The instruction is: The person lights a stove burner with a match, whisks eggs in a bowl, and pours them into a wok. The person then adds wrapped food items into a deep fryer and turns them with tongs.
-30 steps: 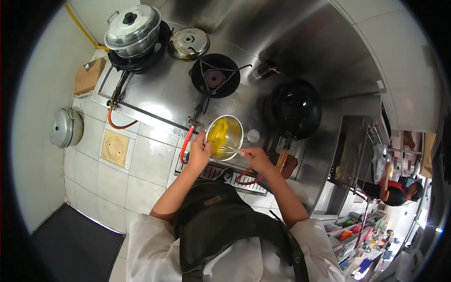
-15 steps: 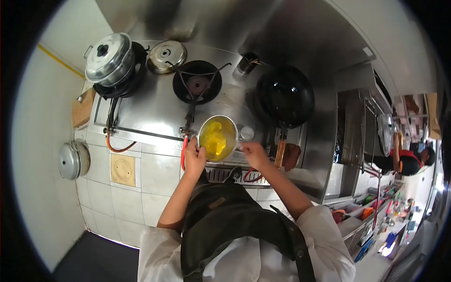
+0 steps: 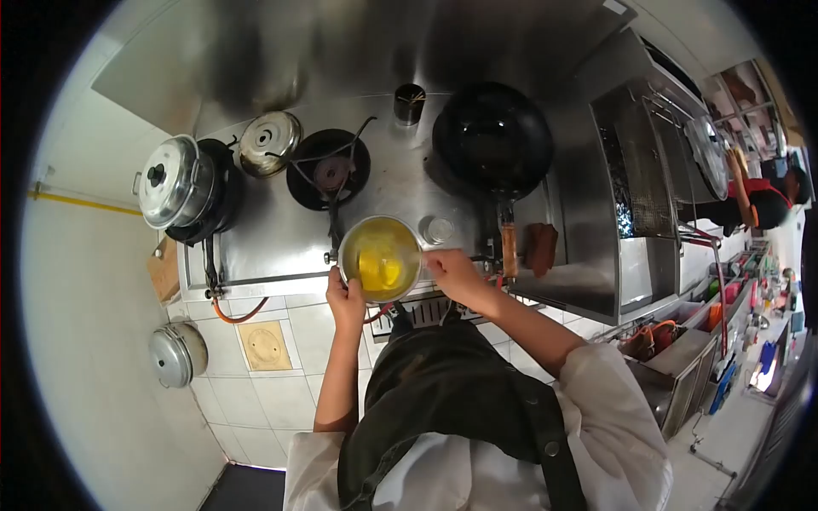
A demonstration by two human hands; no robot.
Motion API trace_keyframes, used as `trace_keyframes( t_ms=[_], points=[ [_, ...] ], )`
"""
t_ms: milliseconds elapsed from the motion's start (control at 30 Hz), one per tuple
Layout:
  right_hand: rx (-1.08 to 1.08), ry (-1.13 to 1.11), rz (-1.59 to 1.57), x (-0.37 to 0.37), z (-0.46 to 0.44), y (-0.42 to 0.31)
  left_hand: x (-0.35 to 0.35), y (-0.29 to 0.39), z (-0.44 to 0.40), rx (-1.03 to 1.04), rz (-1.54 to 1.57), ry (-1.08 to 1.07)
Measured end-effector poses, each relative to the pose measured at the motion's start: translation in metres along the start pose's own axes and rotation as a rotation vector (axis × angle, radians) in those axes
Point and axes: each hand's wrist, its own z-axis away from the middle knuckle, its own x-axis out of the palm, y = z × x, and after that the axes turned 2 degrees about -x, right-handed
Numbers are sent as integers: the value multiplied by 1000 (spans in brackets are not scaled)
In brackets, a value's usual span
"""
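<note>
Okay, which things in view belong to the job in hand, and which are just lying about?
Job in hand:
- Metal bowl, gripped by the left hand
- Yellow liquid inside
- Right hand, near the rim; anything it grips is too blurred

Apparently lying about:
- Black wok
- Small clear cup
- Stick holder

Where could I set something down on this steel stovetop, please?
Bare steel lies between the lidded pot and the burner, in front of the loose lid, and between that burner and the wok. The front is crowded: left hand, bowl, right hand and small glass cluster together.
</note>
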Motion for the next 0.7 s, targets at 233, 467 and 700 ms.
trace_keyframes(
  t_ms=[233,467,700],
  points=[
    [34,65,-87,1,-1,17,6,25,1,69,-7,3],
    [-40,-206,202,4,5,25,7,34,0,80,-15,-21],
    [-55,-111,-149,5,0,12,6,41,-6,104,-71,-32]
  ],
)
